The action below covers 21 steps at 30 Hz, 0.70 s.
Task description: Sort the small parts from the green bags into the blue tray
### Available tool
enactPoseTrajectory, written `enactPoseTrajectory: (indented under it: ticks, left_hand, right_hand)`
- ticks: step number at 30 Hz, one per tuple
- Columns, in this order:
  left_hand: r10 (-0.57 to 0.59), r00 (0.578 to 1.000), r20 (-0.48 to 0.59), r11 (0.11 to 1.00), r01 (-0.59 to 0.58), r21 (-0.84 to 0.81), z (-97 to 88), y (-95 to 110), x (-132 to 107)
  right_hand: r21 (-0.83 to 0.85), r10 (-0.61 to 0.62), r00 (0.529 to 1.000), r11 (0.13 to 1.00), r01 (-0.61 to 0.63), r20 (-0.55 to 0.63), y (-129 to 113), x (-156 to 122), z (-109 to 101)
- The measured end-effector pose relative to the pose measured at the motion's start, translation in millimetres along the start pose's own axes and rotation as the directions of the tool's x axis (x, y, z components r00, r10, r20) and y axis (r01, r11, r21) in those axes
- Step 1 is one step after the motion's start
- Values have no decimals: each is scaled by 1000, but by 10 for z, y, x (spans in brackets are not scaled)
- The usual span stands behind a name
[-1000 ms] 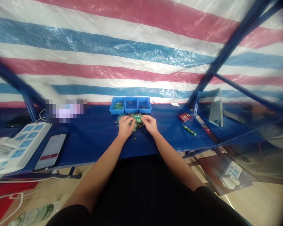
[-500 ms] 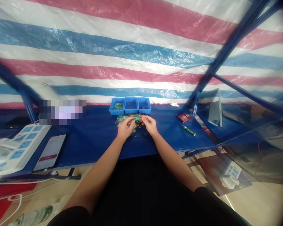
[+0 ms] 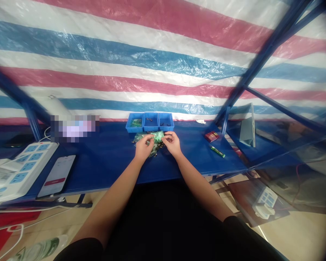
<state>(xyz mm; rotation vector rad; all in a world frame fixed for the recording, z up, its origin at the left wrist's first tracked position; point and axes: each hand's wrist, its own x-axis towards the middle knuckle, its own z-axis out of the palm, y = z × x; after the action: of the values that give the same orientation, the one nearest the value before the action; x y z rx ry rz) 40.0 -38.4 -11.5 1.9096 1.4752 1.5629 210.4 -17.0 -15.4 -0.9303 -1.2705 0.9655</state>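
A striped tarpaulin [image 3: 152, 54] is hung as a backdrop behind a long blue table [image 3: 108, 159]. At the table's far edge three small blue bins [image 3: 150, 121] are set side by side; the left one is seen to hold green pieces, the other two a few small dark parts. Just near of the bins a loose heap of green pieces and dark parts [image 3: 154, 145] lies unsorted on the table, so most of the work is judged to remain. One small green board [image 3: 158, 136] is held above that heap, pinched between both hands: the left hand [image 3: 143, 147] is closed on its left edge and the right hand [image 3: 172, 143] on its right. Whether a part has been fitted to it cannot be told.
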Motion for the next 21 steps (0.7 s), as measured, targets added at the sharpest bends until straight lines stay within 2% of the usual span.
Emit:
enactPoseTrajectory:
  ticks: [7, 14, 18, 21]
  left_hand:
    - [-54, 996, -65, 999, 54, -1, -43, 41, 11]
    - [-76, 996, -36, 997, 76, -8, -46, 42, 11]
    - [18, 999, -49, 999, -17, 30, -51, 42, 15]
    - [37, 997, -74, 998, -32, 59, -55, 37, 10]
  right_hand:
    - [-8, 31, 1000, 999, -31, 2, 34, 1, 11]
    - [76, 113, 993, 990, -115, 25, -14, 4, 21]
    - [66, 88, 996, 994, -90, 29, -17, 0, 14]
    - [-12, 1, 1000, 1000, -1, -1, -8, -3, 6]
